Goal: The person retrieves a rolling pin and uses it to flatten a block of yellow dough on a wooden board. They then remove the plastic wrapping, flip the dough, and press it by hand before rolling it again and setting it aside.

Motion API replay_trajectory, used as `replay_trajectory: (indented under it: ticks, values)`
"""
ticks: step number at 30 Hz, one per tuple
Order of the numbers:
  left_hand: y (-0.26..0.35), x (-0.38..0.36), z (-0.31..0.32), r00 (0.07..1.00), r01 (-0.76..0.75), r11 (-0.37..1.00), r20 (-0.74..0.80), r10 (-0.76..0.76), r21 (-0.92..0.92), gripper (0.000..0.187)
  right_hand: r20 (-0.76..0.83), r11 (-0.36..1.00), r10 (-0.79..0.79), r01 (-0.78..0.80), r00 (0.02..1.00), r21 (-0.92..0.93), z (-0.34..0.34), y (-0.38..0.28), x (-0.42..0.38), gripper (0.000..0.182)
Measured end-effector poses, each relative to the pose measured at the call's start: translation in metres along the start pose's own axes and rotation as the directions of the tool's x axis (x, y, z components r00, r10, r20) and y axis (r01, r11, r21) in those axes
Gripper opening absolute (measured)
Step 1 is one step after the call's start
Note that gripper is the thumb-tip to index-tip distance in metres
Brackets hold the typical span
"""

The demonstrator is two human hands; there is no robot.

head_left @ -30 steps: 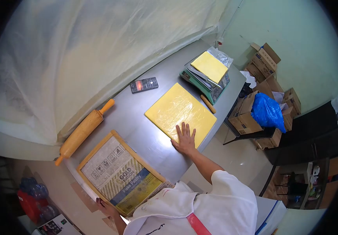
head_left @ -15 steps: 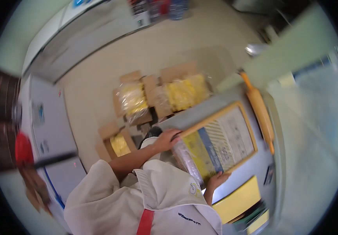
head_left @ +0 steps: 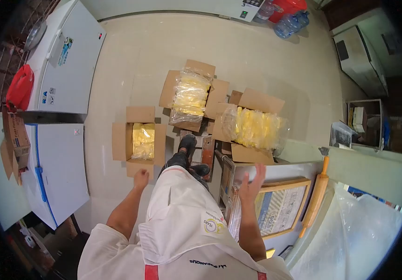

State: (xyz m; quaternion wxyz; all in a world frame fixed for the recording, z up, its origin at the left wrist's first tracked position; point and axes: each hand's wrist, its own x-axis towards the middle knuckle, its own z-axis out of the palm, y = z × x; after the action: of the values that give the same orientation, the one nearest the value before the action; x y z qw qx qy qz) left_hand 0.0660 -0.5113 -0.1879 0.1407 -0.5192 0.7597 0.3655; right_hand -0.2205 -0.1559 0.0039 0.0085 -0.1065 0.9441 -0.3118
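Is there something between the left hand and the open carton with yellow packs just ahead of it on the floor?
Nothing visible. The left hand hangs open right beside the near flap of the open carton, with only bare floor between them.

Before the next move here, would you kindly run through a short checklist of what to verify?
1. Left hand free: ok, open and holding nothing, above the floor.
2. Right hand free: ok, fingers spread over the flat pastry box, holding nothing.
3. Pastry box fully on the table: cannot tell, near edge hidden by the apron.
4. Rolling pin steady: ok, lying beside the box.
5. Nearest floor carton open: ok, flaps out, yellow packs showing.
6. Footing: not ok, cartons crowd the shoes.
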Motion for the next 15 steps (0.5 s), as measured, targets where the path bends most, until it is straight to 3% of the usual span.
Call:
replay_trajectory:
  ticks: [2, 5, 8, 11, 15]
  values:
    - [-0.029, -0.003, -0.006, 0.968, 0.239, 0.971, 0.071, -0.241, 0.029, 0.032, 0.120, 1.000, 0.008, -0.010, 0.993, 0.021, 0.024, -0.010, 0.024, 0.045]
    - [-0.032, -0.005, -0.005, 0.884, 0.460, 0.888, 0.083, -0.459, 0.015, 0.031, 0.205, 1.000, -0.024, 0.020, 0.978, 0.023, 0.053, -0.023, 0.063, 0.038]
    - [-0.059, 0.023, 0.030, 0.919, 0.385, 0.901, 0.174, -0.354, -0.200, 0.027, 0.321, 0.999, 0.043, -0.037, 0.946, -0.026, 0.071, -0.018, 0.094, 0.037]
    - [-0.007, 0.047, 0.031, 0.919, 0.369, 0.851, 0.285, -0.273, -0.373, 0.021, 0.428, 0.974, 0.226, -0.188, 0.875, -0.129, 0.083, -0.006, 0.124, 0.039]
    - [0.043, 0.096, 0.035, 0.953, 0.199, 0.903, 0.289, -0.088, -0.382, 0.015, 0.552, 0.882, 0.471, -0.381, 0.688, -0.277, 0.099, 0.013, 0.146, 0.049]
